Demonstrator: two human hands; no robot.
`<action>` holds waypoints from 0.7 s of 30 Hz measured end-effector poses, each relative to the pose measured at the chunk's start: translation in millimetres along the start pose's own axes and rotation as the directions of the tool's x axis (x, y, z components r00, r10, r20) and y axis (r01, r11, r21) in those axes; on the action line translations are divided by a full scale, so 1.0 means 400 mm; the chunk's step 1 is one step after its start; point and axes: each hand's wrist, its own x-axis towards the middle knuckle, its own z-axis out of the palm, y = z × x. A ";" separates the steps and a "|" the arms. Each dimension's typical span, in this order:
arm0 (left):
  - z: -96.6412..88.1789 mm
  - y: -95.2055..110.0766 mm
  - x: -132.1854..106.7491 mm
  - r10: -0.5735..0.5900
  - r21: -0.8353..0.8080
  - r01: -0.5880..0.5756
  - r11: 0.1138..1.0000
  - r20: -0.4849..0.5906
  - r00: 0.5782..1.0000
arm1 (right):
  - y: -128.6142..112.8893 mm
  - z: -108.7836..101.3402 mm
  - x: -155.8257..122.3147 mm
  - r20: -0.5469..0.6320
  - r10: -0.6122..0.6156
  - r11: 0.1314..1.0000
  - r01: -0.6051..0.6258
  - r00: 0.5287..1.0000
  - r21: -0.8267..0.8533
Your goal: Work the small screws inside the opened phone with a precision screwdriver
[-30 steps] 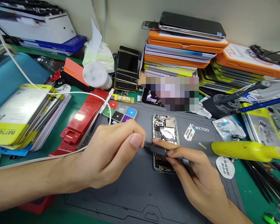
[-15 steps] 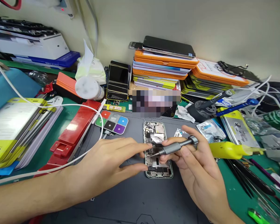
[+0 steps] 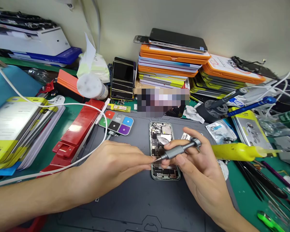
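Observation:
An opened phone [image 3: 162, 135] with its inner boards exposed lies on the grey work mat [image 3: 140, 199]. My right hand [image 3: 200, 174] grips a grey metal screwdriver [image 3: 181, 150], its tip pointing left over the phone's left edge. My left hand [image 3: 113, 167] reaches in from the left, thumb and forefinger pinched together right at the screwdriver's tip. Whatever the pinch holds is too small to see. The phone's lower half is partly hidden behind both hands.
A colour-tiled screw tray [image 3: 116, 122] and a white cable [image 3: 62, 106] lie left of the phone, beside a red box [image 3: 79, 132]. Stacked orange cases [image 3: 174, 61] stand behind. A yellow tool [image 3: 239, 151], tweezers and packets crowd the right. Battery boxes [image 3: 16, 129] sit far left.
The screwdriver swung from lying low across the phone to tilted up with its tip at the left edge. My left hand went from a loose fist to a pinch at the tip.

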 end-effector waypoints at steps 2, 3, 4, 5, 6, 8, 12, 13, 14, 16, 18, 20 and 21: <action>-0.002 -0.001 0.001 0.000 -0.010 0.000 1.000 0.003 1.000 | 0.000 0.001 0.000 -0.001 0.008 1.000 -0.008 1.000 0.017; -0.002 -0.002 0.001 0.000 -0.007 0.000 1.000 0.007 1.000 | 0.000 0.002 0.000 0.000 0.016 1.000 -0.016 1.000 0.022; -0.003 -0.003 0.002 0.002 -0.004 -0.002 1.000 0.012 1.000 | -0.001 0.002 0.000 0.002 0.025 0.999 -0.026 1.000 0.028; -0.003 -0.003 0.003 0.001 0.000 -0.001 1.000 0.015 1.000 | -0.001 0.002 0.000 0.003 0.036 0.999 -0.037 0.999 0.035; -0.003 -0.004 0.003 0.000 0.000 0.000 1.000 0.016 1.000 | -0.001 0.001 0.000 0.004 0.048 0.998 -0.048 0.999 0.044; -0.004 -0.004 0.003 -0.004 -0.009 0.004 1.000 0.021 1.000 | 0.000 -0.001 0.001 0.005 0.061 0.997 -0.061 0.998 0.054; -0.003 -0.004 0.001 -0.011 -0.043 0.012 0.999 0.034 0.999 | -0.002 -0.003 0.004 0.013 0.064 0.996 -0.065 0.998 0.066; -0.003 -0.005 0.000 -0.013 -0.058 0.015 0.998 0.038 0.999 | -0.004 -0.002 0.004 0.013 0.074 0.994 -0.075 0.997 0.082; -0.002 -0.005 0.000 -0.017 -0.073 0.020 0.997 0.042 0.999 | -0.007 0.000 0.004 0.009 0.092 0.990 -0.093 0.996 0.103; 0.000 -0.007 -0.001 -0.023 -0.101 0.027 0.994 0.043 0.999 | -0.013 0.006 0.003 -0.005 0.143 0.979 -0.140 0.990 0.150; 0.001 -0.008 -0.001 -0.031 -0.129 0.036 0.991 0.039 0.999 | -0.018 0.011 0.003 -0.020 0.185 0.967 -0.179 0.982 0.184; 0.002 -0.007 0.000 -0.034 -0.157 0.040 0.987 0.039 0.999 | -0.021 0.015 0.004 -0.018 0.193 0.961 -0.185 0.981 0.205; 0.002 -0.007 0.000 -0.033 -0.166 0.040 0.985 0.040 0.999 | -0.021 0.016 0.005 -0.016 0.193 0.960 -0.186 0.981 0.212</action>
